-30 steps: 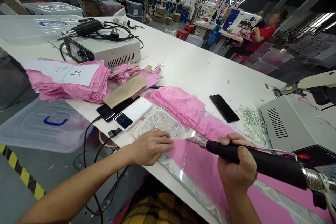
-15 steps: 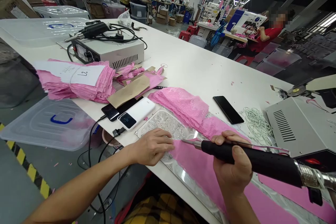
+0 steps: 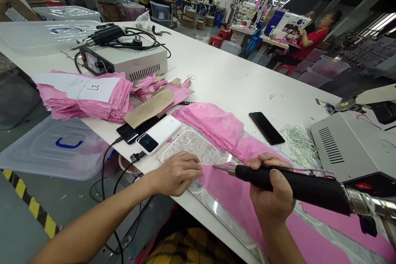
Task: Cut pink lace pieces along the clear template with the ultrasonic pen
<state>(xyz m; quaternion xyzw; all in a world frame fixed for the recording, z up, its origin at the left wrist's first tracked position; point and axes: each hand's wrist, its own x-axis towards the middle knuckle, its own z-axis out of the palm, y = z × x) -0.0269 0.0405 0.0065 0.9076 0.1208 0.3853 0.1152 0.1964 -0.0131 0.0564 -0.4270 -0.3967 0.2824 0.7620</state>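
My right hand (image 3: pixel 272 194) grips a thick black pen-like power tool (image 3: pixel 291 182) with a tapered metal tip. The tip touches or hovers just over the upper edge of a pink fabric piece (image 3: pixel 229 189); I cannot tell which. My left hand (image 3: pixel 177 173) is closed at that piece's left corner, its fingers bent together on the cloth next to the tip. Under the fabric lies a clear-covered, patterned board (image 3: pixel 192 148). Behind the hands, a folded stack of pink lace fabric (image 3: pixel 213 123) rests partly on the board.
A white power bank (image 3: pixel 163 130) and a black phone (image 3: pixel 266 128) lie nearby. Pink bundles with a paper label (image 3: pixel 93 88) sit left, before a grey control box (image 3: pixel 133 64). Another grey box (image 3: pixel 349 144) stands right, beside tangled pale cord (image 3: pixel 298 146). Cables hang over the front edge.
The whole view has shifted slightly. Both hands, the tool and the pink fabric hold nearly the same positions relative to each other.
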